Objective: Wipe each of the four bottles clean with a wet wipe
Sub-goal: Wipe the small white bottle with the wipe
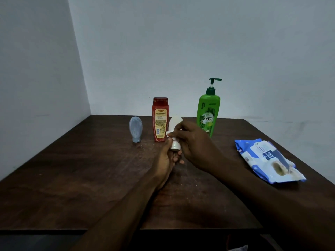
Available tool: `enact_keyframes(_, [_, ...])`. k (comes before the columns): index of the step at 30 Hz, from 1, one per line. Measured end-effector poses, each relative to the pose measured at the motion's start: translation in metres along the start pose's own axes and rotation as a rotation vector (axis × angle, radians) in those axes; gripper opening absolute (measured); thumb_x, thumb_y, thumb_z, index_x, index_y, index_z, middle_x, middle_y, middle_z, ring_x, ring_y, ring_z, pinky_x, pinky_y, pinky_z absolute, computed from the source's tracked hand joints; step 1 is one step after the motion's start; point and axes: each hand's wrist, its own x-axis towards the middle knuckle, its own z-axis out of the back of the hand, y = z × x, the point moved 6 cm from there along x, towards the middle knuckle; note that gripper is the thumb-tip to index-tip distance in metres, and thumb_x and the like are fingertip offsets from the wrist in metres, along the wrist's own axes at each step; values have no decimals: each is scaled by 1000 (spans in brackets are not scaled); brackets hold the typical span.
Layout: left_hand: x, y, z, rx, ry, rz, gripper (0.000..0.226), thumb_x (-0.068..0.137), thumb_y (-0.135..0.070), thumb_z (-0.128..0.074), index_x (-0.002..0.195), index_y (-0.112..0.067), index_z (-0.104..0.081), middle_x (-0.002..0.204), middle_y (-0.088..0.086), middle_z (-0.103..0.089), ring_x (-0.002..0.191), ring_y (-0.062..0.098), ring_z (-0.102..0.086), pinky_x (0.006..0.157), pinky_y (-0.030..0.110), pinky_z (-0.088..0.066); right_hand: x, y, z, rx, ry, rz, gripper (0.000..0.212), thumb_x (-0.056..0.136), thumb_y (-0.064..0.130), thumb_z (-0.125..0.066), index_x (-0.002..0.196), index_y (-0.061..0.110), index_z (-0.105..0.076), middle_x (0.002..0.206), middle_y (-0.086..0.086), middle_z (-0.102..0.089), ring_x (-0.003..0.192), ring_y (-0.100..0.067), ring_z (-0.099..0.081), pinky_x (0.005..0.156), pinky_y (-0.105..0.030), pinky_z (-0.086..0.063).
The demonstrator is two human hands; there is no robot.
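A small white bottle (174, 124) is lifted above the middle of the dark wooden table (72, 178), cap down. My left hand (167, 160) grips its cap end from below. My right hand (192, 140) presses a white wet wipe (168, 133) against the bottle's side; most of the wipe is hidden under the fingers. Behind stand a red bottle (160, 120), a tall green pump bottle (208, 113) and, at the left, a pale blue bottle (135, 128) resting on its cap.
A blue and white pack of wet wipes (268, 160) lies flat near the table's right edge. The table sits in a corner between two pale walls. Its front edge (126, 230) is close to me.
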Motion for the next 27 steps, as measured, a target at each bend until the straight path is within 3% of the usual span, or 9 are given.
enact_keyframes(4, [-2, 0, 2, -97, 35, -18, 36, 107, -20, -26, 103, -10, -61, 73, 3, -58, 61, 8, -52, 53, 23, -49, -15, -1, 3, 70, -4, -28, 33, 86, 2, -58, 113, 10, -73, 109, -4, -61, 99, -16, -60, 86, -25, -51])
enact_keyframes(8, [-1, -1, 4, -55, 38, -60, 35, 105, -17, -28, 99, -11, -62, 80, 6, -56, 70, 13, -47, 56, 22, -49, -18, 0, 6, 94, -15, -38, 30, 87, 0, -61, 112, 12, -73, 106, -5, -61, 97, -16, -60, 84, -20, -47])
enact_keyframes(12, [2, -1, 1, 70, 45, -70, 31, 105, -31, -35, 107, -19, -63, 74, 1, -57, 64, 10, -46, 64, 30, -44, -8, -2, 8, 53, -23, -50, 31, 90, 14, -52, 112, 12, -73, 108, -5, -58, 99, -14, -57, 83, -23, -50])
enact_keyframes(14, [5, 0, 2, 127, 43, -75, 30, 105, -35, -38, 117, -21, -61, 73, -1, -56, 62, 8, -45, 65, 31, -44, 2, -4, 9, 28, -27, -41, 27, 91, 11, -55, 111, 11, -74, 107, -5, -57, 98, -15, -56, 80, -27, -51])
enact_keyframes(17, [8, 3, 3, 212, 43, -88, 34, 106, -35, -39, 132, -18, -55, 82, 3, -52, 64, 8, -46, 66, 30, -46, 17, -8, 9, -42, -8, -30, 22, 90, 12, -61, 109, 12, -74, 105, -6, -55, 97, -18, -54, 78, -36, -51])
enact_keyframes(20, [8, 4, 5, 253, 30, -80, 38, 102, -43, -47, 134, -22, -53, 92, 7, -54, 74, 12, -49, 70, 31, -47, 28, -11, 12, -87, -2, -38, 22, 89, 15, -57, 105, 13, -73, 104, -7, -54, 97, -22, -53, 74, -43, -51])
enact_keyframes(27, [9, 5, 8, 278, 33, -80, 58, 90, -52, -51, 141, -26, -47, 92, 4, -58, 77, 11, -50, 71, 31, -48, 40, -23, 22, -107, -125, -130, 22, 92, 7, -56, 103, 12, -75, 105, -9, -55, 94, -23, -56, 71, -41, -52])
